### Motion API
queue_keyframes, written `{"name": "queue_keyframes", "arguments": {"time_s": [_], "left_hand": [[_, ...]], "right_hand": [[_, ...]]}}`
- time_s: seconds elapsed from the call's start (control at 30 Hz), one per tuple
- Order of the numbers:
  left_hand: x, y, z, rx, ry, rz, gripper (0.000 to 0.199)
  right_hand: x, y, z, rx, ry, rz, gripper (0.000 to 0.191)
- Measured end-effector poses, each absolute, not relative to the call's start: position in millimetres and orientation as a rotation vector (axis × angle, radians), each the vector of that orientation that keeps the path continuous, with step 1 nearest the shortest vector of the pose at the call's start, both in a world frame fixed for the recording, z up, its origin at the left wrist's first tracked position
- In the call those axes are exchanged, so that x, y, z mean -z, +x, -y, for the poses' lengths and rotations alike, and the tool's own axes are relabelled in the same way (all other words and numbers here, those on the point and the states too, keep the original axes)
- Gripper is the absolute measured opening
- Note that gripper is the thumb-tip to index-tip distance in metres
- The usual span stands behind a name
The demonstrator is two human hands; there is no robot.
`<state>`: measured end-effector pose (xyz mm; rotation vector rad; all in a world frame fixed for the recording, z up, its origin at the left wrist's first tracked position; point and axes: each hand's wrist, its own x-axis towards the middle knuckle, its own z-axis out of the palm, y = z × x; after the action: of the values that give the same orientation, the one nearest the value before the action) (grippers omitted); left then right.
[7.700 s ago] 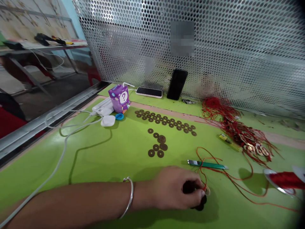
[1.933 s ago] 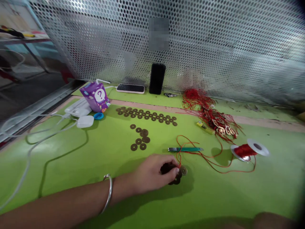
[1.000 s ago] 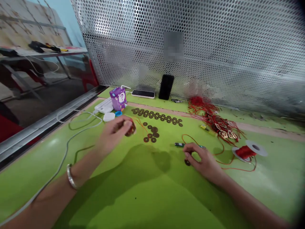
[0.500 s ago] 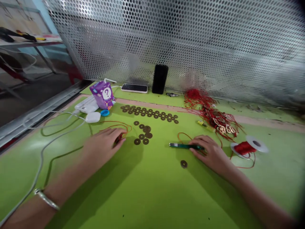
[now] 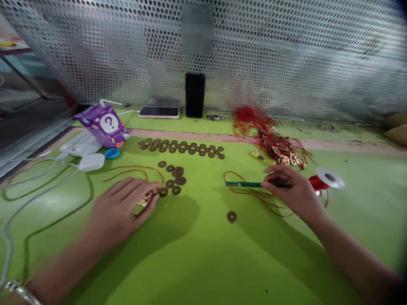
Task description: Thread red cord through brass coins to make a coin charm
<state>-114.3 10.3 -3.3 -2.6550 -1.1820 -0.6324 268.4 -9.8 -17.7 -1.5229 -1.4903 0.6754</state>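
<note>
My left hand [image 5: 122,207] is low over the green table, its thumb and fingers closed round a small golden piece [image 5: 145,199] tied to red cord [image 5: 135,166]. Beside its fingertips lies a loose cluster of brown holed coins [image 5: 176,181]. My right hand [image 5: 291,188] pinches a slim green tool [image 5: 246,184], whose tip points left. Under that tool loops a red cord [image 5: 270,205]. One single coin [image 5: 232,217] lies between the hands, nearer the front. Behind my right hand stands a white spool of red thread [image 5: 319,182], partly hidden.
Rows of coins [image 5: 182,148] lie farther back. A heap of red cords with golden pieces [image 5: 273,144] is at back right. A purple box [image 5: 104,125], white cases [image 5: 91,162] and cables are at left. A black phone [image 5: 195,95] stands against the perforated metal screen [image 5: 127,51].
The view has shifted, so the table items appear farther left. My right hand has lifted slightly with the green tool. Golden metal now shows at my left fingertips, nearer the coin cluster.
</note>
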Motion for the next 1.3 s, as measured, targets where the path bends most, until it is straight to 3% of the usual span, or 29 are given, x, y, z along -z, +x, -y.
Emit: {"name": "queue_keyframes", "arguments": {"time_s": [0.13,0.27,0.37,0.5,0.73,1.03,1.3], "left_hand": [[5.2,-85.8,-14.4,0.609,-2.674,0.773,0.018],[7.5,-35.0,-25.0,0.535,-2.717,0.594,0.03],[11.8,6.7,-36.1,0.455,-2.895,0.605,0.031],[17.9,36.1,-45.0,0.372,-3.129,0.675,0.018],[14.1,5.0,-37.5,0.288,-3.105,0.717,0.02],[7.9,-60.8,-15.2,0.534,-2.996,0.747,0.021],[-9.6,-72.4,5.2,0.678,-3.071,1.525,0.019]], "right_hand": [[13.7,275.4,5.1,-0.866,-1.409,1.173,0.045],[10.8,278.3,-1.2,-1.041,-1.132,0.831,0.037],[8.4,287.7,-7.4,-0.978,-1.073,0.709,0.035],[6.7,309.6,-15.2,-0.866,-1.094,0.719,0.042],[13.2,326.0,-19.4,-0.807,-1.207,0.809,0.045],[14.9,335.4,-18.5,-0.761,-1.265,0.902,0.043],[-1.5,321.2,-8.7,-0.825,-1.213,0.866,0.052]]}}
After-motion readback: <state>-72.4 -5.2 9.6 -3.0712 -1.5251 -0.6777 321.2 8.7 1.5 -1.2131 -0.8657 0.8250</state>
